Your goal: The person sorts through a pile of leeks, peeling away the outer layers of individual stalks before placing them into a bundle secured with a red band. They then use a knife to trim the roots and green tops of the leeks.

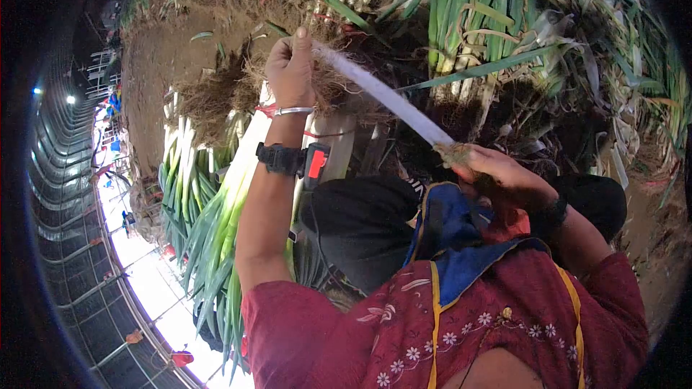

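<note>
A long white strip [386, 94] runs taut and slanting between my two hands; its exact kind is unclear. My left hand [290, 72] is closed on its upper end, thumb pointing up, just over the brown roots of a leek bundle. Lower down, the fingers of my right hand [497, 173] are wrapped round the other end, close to my knee, with dirt on them. Beneath my left forearm lies the bundle of leeks [249, 173], white stems toward the top and green leaves toward me. Red string [268, 110] shows by my left wrist.
More leeks [468, 14] with green leaves stand in piles at the top and right. Another bunch [184, 148] lies to the left. Dry leaves and roots are strewn over bare soil [155, 50]. A metal-framed wall [72, 245] borders the left side.
</note>
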A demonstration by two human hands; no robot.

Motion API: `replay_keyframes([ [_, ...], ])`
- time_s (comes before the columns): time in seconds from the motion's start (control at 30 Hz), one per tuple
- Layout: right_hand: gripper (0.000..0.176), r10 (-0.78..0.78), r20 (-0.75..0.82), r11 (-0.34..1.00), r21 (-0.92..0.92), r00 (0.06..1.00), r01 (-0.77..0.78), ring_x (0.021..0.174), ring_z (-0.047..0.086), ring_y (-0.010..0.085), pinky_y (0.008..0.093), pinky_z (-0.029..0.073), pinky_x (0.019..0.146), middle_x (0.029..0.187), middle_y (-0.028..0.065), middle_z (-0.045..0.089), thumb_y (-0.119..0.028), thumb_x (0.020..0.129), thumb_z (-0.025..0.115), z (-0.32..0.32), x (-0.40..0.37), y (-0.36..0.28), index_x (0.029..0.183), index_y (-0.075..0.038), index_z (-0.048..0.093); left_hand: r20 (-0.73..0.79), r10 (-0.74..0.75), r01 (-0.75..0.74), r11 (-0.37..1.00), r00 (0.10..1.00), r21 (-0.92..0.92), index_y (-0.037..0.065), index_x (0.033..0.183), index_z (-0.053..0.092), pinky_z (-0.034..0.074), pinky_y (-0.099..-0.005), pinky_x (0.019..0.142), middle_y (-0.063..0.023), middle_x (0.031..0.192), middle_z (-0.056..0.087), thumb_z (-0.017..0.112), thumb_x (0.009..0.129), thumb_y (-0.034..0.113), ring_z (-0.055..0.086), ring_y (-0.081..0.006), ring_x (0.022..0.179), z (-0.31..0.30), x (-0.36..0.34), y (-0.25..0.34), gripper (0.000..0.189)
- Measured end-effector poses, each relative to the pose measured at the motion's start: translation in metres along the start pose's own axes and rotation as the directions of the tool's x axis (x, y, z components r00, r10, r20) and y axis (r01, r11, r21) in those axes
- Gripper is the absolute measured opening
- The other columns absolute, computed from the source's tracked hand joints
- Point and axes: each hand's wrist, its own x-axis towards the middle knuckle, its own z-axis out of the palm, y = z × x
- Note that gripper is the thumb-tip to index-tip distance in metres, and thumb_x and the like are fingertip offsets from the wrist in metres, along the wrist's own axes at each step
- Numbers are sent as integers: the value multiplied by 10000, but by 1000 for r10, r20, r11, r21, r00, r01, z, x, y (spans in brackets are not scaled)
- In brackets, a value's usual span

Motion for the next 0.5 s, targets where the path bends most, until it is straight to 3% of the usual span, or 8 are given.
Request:
replay_keyframes([
  [0.03, 422, 6, 23, 1000, -12, 1000, -5, 849, 527, 63, 222, 442, 717, 991, -25, 582, -376, 995, 492, 1, 4, 3, 1285, -72, 540, 17, 68, -69, 997, 998, 31, 72, 783, 605, 356, -218, 542, 43, 694, 552, 743, 873, 321, 447, -51, 576, 1, -1, -1, 299],
  [0.13, 388, 73, 48, 997, -25, 996, -72, 827, 512, 51, 219, 436, 696, 936, -38, 561, -377, 997, 490, 7, 6, -1, 1235, -78, 550, 0, 84, -83, 987, 996, 135, 57, 780, 639, 365, -220, 562, 42, 703, 575, 745, 872, 319, 463, -41, 613, 5, -1, 1, 297],
  [0.27, 330, 134, 80, 990, -52, 988, -130, 771, 468, 42, 221, 409, 675, 849, -54, 508, -363, 987, 513, 21, 6, -14, 1159, -85, 559, 25, 24, -28, 988, 999, 152, 49, 765, 652, 344, -210, 527, 49, 672, 556, 764, 852, 327, 441, -38, 585, 15, -2, 10, 312],
  [0.37, 307, 72, 21, 992, -109, 997, -70, 731, 433, 46, 226, 386, 658, 818, -53, 491, -361, 975, 534, 36, 20, -10, 1129, -96, 560, 75, -55, 40, 982, 996, 183, 46, 761, 657, 334, -200, 488, 48, 656, 553, 772, 844, 323, 439, -32, 554, 22, -2, 14, 311],
  [0.47, 312, -98, 72, 939, -322, 993, 116, 713, 414, 54, 229, 373, 639, 816, -52, 491, -377, 977, 531, 30, 43, -10, 1110, -96, 564, 184, -87, 58, 986, 979, 157, 50, 769, 653, 341, -205, 462, 51, 638, 539, 760, 854, 316, 436, -30, 530, 29, -2, 13, 299],
  [0.5, 313, -93, 63, 932, -345, 994, 109, 714, 413, 54, 229, 372, 641, 814, -53, 489, -381, 979, 526, 30, 44, -12, 1092, -92, 565, 202, -90, 62, 988, 975, 144, 54, 778, 648, 356, -213, 465, 52, 630, 527, 745, 867, 313, 436, -32, 529, 29, 0, 13, 291],
])
